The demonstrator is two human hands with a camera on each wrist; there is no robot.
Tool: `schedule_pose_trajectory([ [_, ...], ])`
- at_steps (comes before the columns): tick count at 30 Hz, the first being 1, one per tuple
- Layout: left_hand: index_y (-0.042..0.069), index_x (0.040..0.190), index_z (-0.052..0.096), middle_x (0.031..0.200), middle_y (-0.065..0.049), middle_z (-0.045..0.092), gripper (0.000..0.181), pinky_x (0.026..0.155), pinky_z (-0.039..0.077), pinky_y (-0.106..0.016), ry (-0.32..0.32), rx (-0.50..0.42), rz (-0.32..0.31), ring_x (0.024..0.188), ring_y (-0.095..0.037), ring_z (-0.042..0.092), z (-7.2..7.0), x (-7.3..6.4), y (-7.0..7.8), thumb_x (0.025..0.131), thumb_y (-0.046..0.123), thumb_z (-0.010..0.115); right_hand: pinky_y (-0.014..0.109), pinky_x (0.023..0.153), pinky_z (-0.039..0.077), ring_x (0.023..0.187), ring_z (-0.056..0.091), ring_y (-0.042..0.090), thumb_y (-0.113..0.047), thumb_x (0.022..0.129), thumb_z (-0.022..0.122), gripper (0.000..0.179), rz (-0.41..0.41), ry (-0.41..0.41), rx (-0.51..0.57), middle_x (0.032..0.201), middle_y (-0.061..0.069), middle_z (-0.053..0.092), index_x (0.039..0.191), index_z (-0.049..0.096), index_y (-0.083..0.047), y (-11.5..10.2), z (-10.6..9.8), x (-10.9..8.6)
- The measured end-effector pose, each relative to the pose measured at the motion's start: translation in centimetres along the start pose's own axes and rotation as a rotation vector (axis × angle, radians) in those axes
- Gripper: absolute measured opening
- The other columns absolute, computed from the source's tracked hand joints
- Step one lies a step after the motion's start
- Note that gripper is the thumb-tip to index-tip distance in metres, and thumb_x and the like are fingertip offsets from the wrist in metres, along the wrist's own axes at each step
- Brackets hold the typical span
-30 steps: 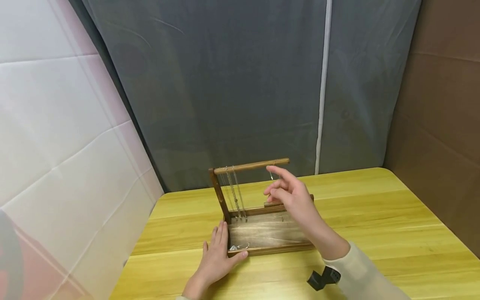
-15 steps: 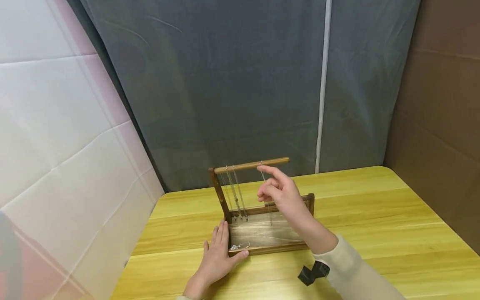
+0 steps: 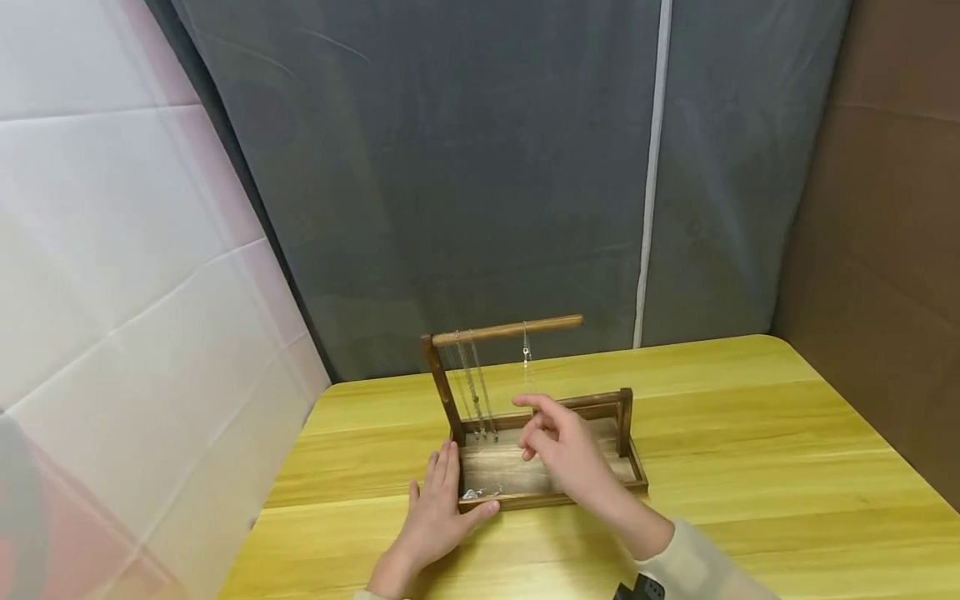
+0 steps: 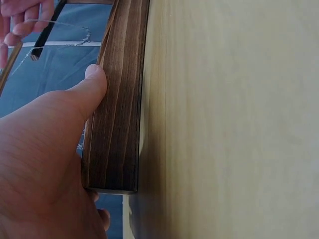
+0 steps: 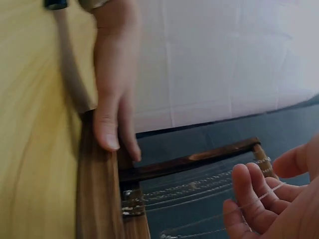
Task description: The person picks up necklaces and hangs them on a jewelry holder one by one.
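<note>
A brown wooden jewelry stand [image 3: 517, 502] has a shallow tray and a raised rod [image 3: 491, 332]. My left hand [image 3: 437, 508] rests on its front left corner, fingers straight along the side and thumb on the front. From the rod hangs a thin silver necklace [image 3: 526, 354]. My right hand [image 3: 562, 454] is below it, over the tray, index finger extended and other fingers loosely bent. In the right wrist view, the fine chain [image 5: 259, 199] runs across the right hand's fingers. Several other necklaces [image 3: 474, 387] hang near the rod's left end.
Small silver jewelry [image 3: 474, 494] lies in the tray's front left corner. A lower wooden bar [image 3: 600, 398] stands at the tray's right. The stand sits on a yellow wood-grain table [image 3: 750, 467], with a grey curtain [image 3: 480, 183] behind.
The right hand moves left along the rod with the necklace, then drops toward the tray. The necklace now hangs from the rod right of the others. The left hand stays put.
</note>
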State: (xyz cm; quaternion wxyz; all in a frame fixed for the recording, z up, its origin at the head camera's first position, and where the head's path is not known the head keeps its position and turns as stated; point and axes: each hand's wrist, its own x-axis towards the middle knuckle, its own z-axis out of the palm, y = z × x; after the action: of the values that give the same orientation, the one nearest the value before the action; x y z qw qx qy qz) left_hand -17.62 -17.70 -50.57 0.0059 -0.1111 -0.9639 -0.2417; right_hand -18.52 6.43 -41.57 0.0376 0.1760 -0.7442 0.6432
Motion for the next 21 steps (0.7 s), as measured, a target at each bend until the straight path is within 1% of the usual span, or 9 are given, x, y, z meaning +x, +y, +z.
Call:
schedule_pose_trajectory([
  [2,0.002,0.161,0.007,0.168,-0.015,0.004,0.12,0.105,0.007,-0.08,-0.003,-0.007,0.003,0.152,-0.041,0.004,0.1,0.0,0.2,0.084,0.079,0.055,0.026,0.056,0.051,0.072,0.066,0.025,-0.001,0.096,0.058,0.047,-0.025,0.002,-0.068,0.084,0.002,0.066,0.136,0.059,-0.025,0.1,0.1,-0.6],
  [4,0.003,0.161,0.007,0.168,-0.015,0.004,0.119,0.105,0.008,-0.08,-0.003,-0.005,0.003,0.152,-0.041,0.004,0.2,0.1,0.3,0.084,0.079,0.056,0.025,0.052,0.049,0.069,0.064,0.024,-0.002,0.097,0.058,0.049,-0.053,0.007,-0.114,0.083,-0.001,0.065,0.137,0.058,-0.029,0.1,0.2,-1.0],
  [9,0.002,0.161,0.008,0.168,-0.016,0.005,0.118,0.104,0.008,-0.08,0.003,-0.01,0.013,0.151,-0.042,0.006,0.2,0.1,0.4,0.085,0.075,0.059,0.027,0.051,0.047,0.058,0.056,0.015,-0.003,0.095,0.059,0.052,-0.158,0.061,-0.2,0.078,-0.008,0.061,0.138,0.057,-0.033,-0.6,0.3,-0.7],
  [12,0.001,0.161,0.009,0.167,-0.017,0.005,0.118,0.104,0.007,-0.081,0.002,-0.019,0.013,0.151,-0.043,0.006,0.2,0.1,0.4,0.085,0.074,0.06,0.027,0.053,0.046,0.055,0.051,0.011,-0.002,0.094,0.059,0.052,-0.214,0.08,-0.22,0.075,-0.008,0.06,0.138,0.058,-0.031,-1.3,0.2,-0.2],
  [15,0.003,0.162,0.006,0.168,-0.015,0.003,0.12,0.105,0.006,-0.079,-0.013,-0.002,-0.004,0.152,-0.041,0.004,0.2,0.1,0.2,0.084,0.078,0.057,0.027,0.052,0.045,0.052,0.047,0.011,-0.001,0.094,0.058,0.053,-0.254,0.075,-0.214,0.071,-0.006,0.058,0.139,0.057,-0.03,-2.3,0.1,0.5],
  [18,0.004,0.162,0.005,0.168,-0.014,0.002,0.121,0.107,0.006,-0.078,-0.019,0.005,-0.014,0.152,-0.039,0.002,0.1,0.2,0.1,0.083,0.081,0.054,0.027,0.05,0.042,0.049,0.043,0.012,0.0,0.095,0.058,0.054,-0.273,0.07,-0.187,0.066,-0.004,0.054,0.139,0.057,-0.032,-3.2,0.1,1.3],
  [21,0.004,0.162,0.006,0.168,-0.014,0.002,0.121,0.106,0.006,-0.078,-0.017,-0.001,-0.012,0.152,-0.039,0.003,0.1,0.2,0.2,0.083,0.081,0.054,0.027,0.049,0.039,0.047,0.039,0.012,0.0,0.095,0.058,0.054,-0.27,0.069,-0.164,0.062,-0.003,0.049,0.138,0.057,-0.033,-4.1,0.1,2.1],
])
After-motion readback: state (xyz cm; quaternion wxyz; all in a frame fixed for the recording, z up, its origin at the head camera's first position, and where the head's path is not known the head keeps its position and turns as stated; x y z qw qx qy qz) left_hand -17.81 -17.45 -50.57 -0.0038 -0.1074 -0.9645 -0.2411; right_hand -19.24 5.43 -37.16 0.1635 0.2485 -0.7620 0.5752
